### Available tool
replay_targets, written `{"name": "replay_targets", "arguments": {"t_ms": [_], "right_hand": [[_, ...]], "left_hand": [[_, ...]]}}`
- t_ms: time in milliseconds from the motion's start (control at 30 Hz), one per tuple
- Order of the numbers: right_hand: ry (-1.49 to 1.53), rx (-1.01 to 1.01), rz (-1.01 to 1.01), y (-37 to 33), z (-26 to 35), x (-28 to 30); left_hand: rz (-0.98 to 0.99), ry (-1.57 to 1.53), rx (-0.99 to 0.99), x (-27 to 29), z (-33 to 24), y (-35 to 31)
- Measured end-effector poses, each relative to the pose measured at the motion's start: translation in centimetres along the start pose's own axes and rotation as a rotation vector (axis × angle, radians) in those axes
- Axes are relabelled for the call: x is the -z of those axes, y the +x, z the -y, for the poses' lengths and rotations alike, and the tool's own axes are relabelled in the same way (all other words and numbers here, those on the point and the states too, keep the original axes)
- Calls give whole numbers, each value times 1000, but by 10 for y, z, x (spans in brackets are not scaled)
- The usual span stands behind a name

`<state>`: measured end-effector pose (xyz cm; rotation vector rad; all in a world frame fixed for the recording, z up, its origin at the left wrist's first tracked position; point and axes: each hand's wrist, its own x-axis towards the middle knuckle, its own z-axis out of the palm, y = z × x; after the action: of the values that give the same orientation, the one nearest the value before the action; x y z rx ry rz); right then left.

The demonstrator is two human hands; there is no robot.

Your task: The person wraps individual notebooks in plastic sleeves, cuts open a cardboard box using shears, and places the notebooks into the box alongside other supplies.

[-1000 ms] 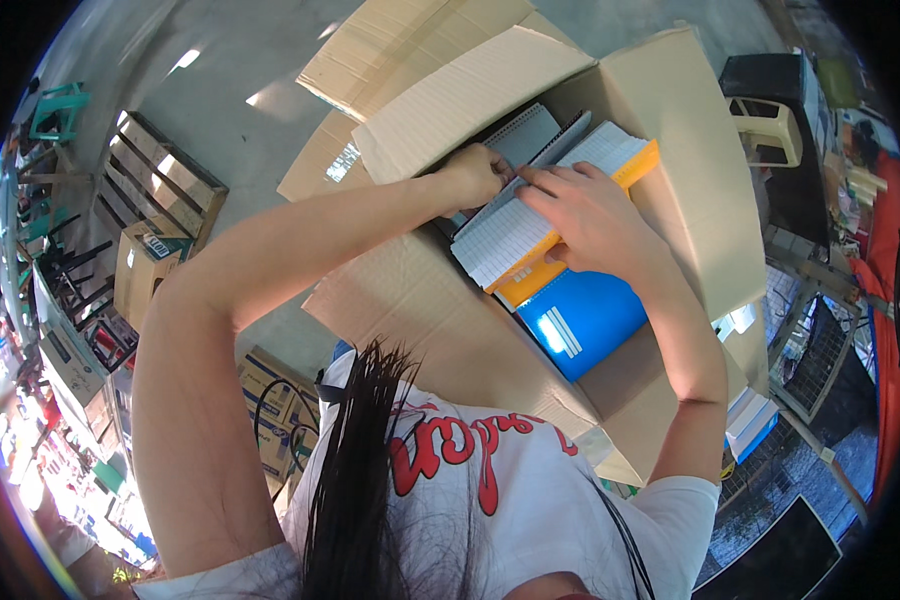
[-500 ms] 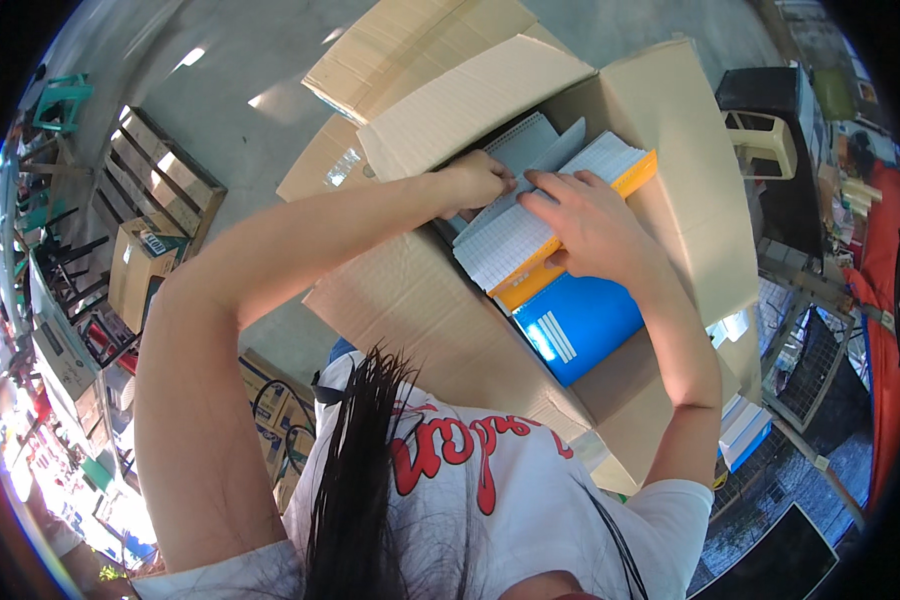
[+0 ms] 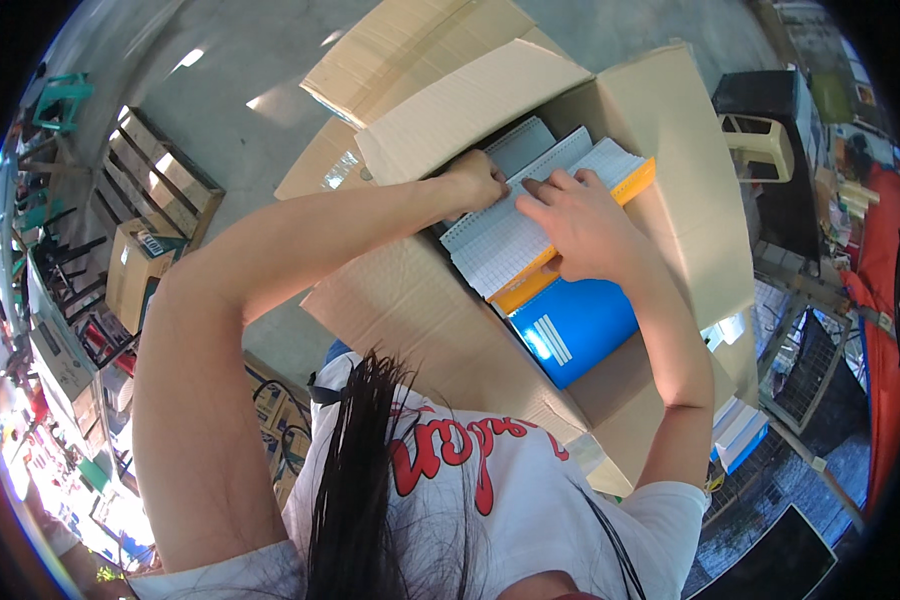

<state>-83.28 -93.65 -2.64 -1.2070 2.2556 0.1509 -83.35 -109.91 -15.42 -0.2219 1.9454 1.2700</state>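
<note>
– Where are the white-paged notebooks (image 3: 498, 252)?
– Inside the open cardboard box (image 3: 685, 175), about its middle, with an orange cover (image 3: 530, 290) on their near side; a blue notebook (image 3: 575, 328) lies nearer the box's near end, a grey notebook (image 3: 520, 147) toward its far side
– And the hands?
– Both in the box. The right hand (image 3: 582, 222) lies across the white pages, its fingers spread apart; whether they squeeze, I can't tell
– The left hand (image 3: 478, 182)?
– By the box's far side, at the pages' spiral edge, fingers bent; I can't tell whether they pinch anything
</note>
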Motion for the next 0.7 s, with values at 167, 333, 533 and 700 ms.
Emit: {"name": "replay_targets", "arguments": {"t_ms": [167,333,533,700], "right_hand": [[-18,53,-119,-1,-4,-9],[-45,80,-188,-1,-5,-10],[-47,75,-181,0,-4,-10],[-19,75,-164,2,-4,-9]], "left_hand": [[4,-56,31,0,2,1],[174,-438,261,4,-9,-11],[278,-561,386,8,-11,-8],[166,-371,218,4,-10,-9]]}}
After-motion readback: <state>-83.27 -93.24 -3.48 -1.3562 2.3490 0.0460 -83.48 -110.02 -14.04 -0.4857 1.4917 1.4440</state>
